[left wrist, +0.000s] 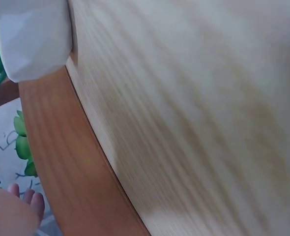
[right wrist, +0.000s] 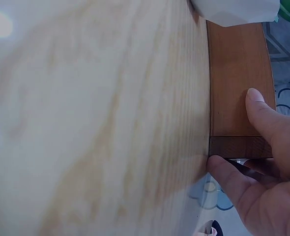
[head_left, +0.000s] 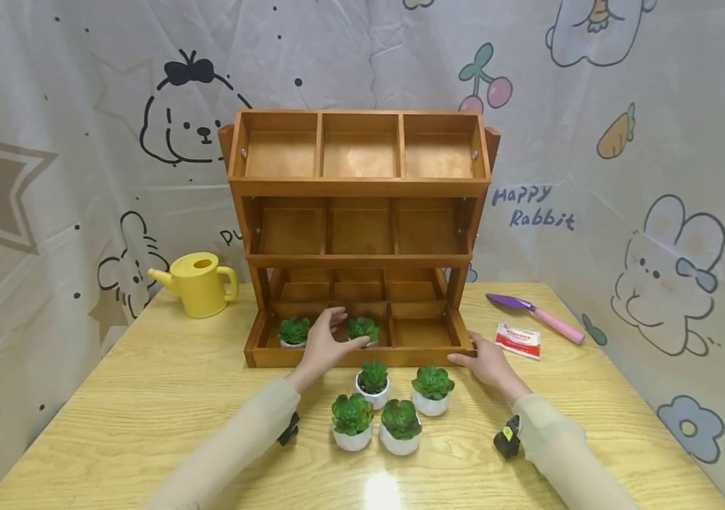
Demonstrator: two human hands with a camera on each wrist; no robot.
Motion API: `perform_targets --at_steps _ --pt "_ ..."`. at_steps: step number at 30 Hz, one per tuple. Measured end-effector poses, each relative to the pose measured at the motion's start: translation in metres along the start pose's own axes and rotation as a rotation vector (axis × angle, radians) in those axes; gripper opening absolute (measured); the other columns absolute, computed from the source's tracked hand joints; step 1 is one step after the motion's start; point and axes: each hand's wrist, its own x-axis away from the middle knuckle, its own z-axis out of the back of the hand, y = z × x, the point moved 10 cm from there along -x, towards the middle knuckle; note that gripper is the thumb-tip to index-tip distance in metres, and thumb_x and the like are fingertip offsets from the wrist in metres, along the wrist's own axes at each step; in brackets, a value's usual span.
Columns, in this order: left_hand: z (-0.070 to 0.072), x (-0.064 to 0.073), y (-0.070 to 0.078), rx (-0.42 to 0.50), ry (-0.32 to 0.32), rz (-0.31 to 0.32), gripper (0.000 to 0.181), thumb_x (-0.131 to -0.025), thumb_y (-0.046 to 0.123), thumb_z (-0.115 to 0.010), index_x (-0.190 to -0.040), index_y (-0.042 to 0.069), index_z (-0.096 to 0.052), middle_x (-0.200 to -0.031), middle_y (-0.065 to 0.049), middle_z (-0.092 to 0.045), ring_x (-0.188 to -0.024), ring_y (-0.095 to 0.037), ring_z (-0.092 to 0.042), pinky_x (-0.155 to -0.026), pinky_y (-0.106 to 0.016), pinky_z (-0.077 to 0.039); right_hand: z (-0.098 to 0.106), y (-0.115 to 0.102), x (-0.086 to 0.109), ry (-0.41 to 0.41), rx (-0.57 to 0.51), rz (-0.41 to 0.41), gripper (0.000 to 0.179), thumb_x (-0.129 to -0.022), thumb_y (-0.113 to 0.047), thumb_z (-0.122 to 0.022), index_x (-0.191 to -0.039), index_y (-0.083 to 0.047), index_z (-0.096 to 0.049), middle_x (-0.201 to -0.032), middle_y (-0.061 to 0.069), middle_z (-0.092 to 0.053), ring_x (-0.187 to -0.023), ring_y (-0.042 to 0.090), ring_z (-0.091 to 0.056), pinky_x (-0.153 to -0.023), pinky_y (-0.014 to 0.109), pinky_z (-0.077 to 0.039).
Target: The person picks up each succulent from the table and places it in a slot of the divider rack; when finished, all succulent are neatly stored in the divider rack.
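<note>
A three-tier wooden shelf with divided compartments stands on the table. My left hand reaches over its bottom tray, fingers spread from the thumb, beside a potted succulent in the middle compartment. Whether the thumb touches that pot is hard to see. Another potted succulent sits in the left compartment. In the left wrist view the left hand shows only partly, with nothing visible in its fingers. My right hand holds the shelf's front right corner; in the right wrist view its thumb lies on the front board.
Several potted succulents in white pots stand in front of the shelf, between my forearms. A yellow watering can is at the left. To the right lie a purple trowel with a pink handle and a red-and-white packet.
</note>
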Motion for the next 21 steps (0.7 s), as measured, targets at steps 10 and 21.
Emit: perform_targets --at_steps 10,21 --pt "0.011 0.028 0.002 0.009 -0.055 -0.055 0.066 -0.079 0.025 -0.080 -0.131 -0.001 -0.048 -0.128 -0.018 -0.054 -0.120 -0.035 -0.050 -0.100 -0.049 -0.042 -0.001 -0.001 -0.001 -0.018 0.009 -0.002 0.084 -0.091 -0.043 -0.063 -0.143 0.013 -0.029 -0.139 0.038 -0.039 -0.129 0.051 -0.038 -0.105 0.058 -0.034" --pt "0.012 0.044 0.006 -0.100 -0.134 -0.171 0.066 -0.074 0.023 -0.084 -0.128 0.001 -0.052 -0.121 -0.014 -0.058 -0.112 -0.031 -0.055 -0.095 -0.048 -0.046 -0.001 -0.001 -0.001 -0.012 0.004 0.006 0.083 -0.091 -0.042 -0.063 -0.142 0.014 -0.030 -0.139 0.038 -0.039 -0.128 0.051 -0.040 -0.104 0.058 -0.035"
